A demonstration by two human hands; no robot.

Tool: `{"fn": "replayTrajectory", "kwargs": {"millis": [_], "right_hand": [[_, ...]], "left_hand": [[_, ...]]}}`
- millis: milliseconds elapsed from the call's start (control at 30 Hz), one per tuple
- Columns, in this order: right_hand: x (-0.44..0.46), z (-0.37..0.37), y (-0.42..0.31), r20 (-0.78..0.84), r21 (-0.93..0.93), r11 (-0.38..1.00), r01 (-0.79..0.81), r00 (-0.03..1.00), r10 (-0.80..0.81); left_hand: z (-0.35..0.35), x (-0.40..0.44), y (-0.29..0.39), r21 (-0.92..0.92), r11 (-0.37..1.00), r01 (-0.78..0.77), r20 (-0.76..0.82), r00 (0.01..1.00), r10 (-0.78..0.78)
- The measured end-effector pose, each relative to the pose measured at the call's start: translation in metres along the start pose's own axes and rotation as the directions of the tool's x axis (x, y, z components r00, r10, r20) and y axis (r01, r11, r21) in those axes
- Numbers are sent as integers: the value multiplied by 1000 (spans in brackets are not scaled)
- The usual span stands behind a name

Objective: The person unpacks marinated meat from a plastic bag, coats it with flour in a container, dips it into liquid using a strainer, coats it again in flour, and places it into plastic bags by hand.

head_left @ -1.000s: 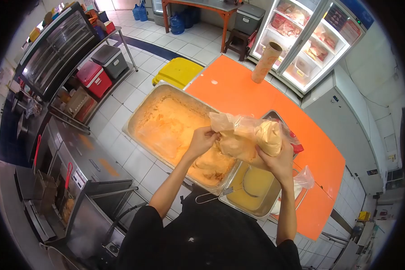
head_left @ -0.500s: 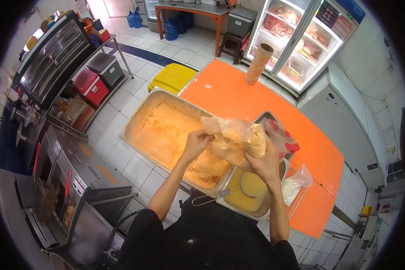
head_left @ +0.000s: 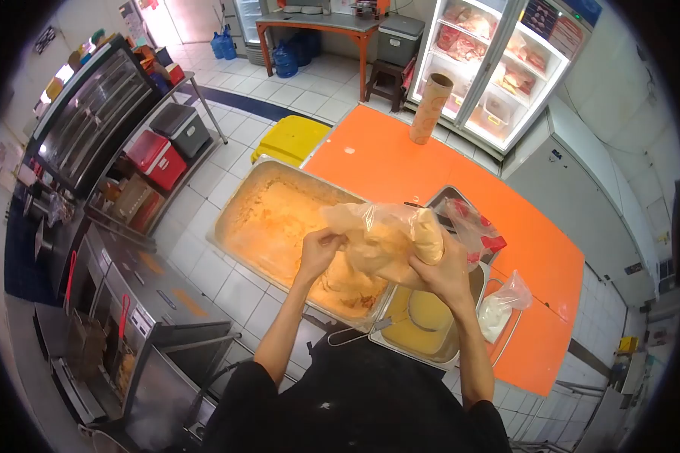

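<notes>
A clear plastic bag (head_left: 381, 238) of pale yellow-orange powder is held up between my two hands. My left hand (head_left: 321, 253) pinches the bag's loose left edge. Around its full, bulging right end my right hand (head_left: 444, 268) is closed. Beneath the bag and to the left lies a large metal tray (head_left: 230, 200) of orange powder (head_left: 268, 226). Below my right hand, a smaller metal pan (head_left: 442, 355) contains yellow liquid (head_left: 412, 332) with a wire-handled strainer (head_left: 431, 313) in it. The bag hides part of the tray's right side.
On the orange table (head_left: 400, 174) stand an upright cardboard tube (head_left: 431, 109), a metal container (head_left: 449, 195) with a red-marked plastic bag (head_left: 472, 226), and a bag of white stuff (head_left: 499, 313). A yellow bin (head_left: 291, 140) is behind the tray; fryers (head_left: 128, 302) stand left.
My left hand has moved slightly left and down, drawing the bag's loose edge with it. The bag now spreads wider between my hands. The camera view has shifted a little.
</notes>
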State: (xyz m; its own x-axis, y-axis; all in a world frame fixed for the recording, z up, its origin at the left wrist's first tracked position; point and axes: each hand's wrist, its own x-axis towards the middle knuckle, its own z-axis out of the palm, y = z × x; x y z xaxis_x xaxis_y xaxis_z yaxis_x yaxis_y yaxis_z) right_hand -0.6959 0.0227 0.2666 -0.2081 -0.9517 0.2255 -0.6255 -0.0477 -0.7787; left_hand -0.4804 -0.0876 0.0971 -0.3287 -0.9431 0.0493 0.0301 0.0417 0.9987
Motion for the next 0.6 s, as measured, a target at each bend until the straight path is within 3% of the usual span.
{"fn": "replayTrajectory", "kwargs": {"millis": [67, 133, 200, 267, 300, 333, 367, 400, 467, 533, 600], "right_hand": [[-6, -1, 5, -44, 63, 998, -27, 999, 30], [-12, -7, 11, -51, 98, 994, -51, 997, 56], [-19, -15, 23, -76, 142, 988, -60, 995, 71], [-31, -21, 48, -196, 412, 902, -127, 955, 224], [-36, -23, 57, -197, 410, 906, -110, 959, 206], [-43, -24, 66, -216, 559, 821, -121, 934, 285], [-47, -22, 74, -220, 695, 709, -119, 904, 366], [-51, -18, 80, -228, 697, 710, -101, 907, 353], [-54, -10, 93, -199, 884, 467, -31, 879, 433], [-54, 6, 113, -200, 916, 401, -6, 861, 468], [-51, 13, 76, -156, 957, 290, 0, 842, 516]], "left_hand": [[6, 0, 6, -53, 998, -18, -40, 999, 15], [10, 8, 18, 107, 994, 13, 56, 998, -19], [6, 24, 37, 104, 994, -28, 91, 996, 18], [7, 40, 73, 92, 993, -73, 116, 991, 62], [10, 45, 105, 214, 960, -180, 189, 972, 140], [13, 50, 129, 327, 900, -288, 267, 942, 204], [16, 58, 143, 331, 895, -300, 261, 940, 219], [20, 66, 155, 356, 858, -370, 354, 903, 242], [31, 81, 181, 372, 807, -459, 454, 848, 273], [41, 96, 205, 471, 664, -581, 589, 768, 254], [51, 118, 223, 499, 613, -612, 656, 729, 195]]}}
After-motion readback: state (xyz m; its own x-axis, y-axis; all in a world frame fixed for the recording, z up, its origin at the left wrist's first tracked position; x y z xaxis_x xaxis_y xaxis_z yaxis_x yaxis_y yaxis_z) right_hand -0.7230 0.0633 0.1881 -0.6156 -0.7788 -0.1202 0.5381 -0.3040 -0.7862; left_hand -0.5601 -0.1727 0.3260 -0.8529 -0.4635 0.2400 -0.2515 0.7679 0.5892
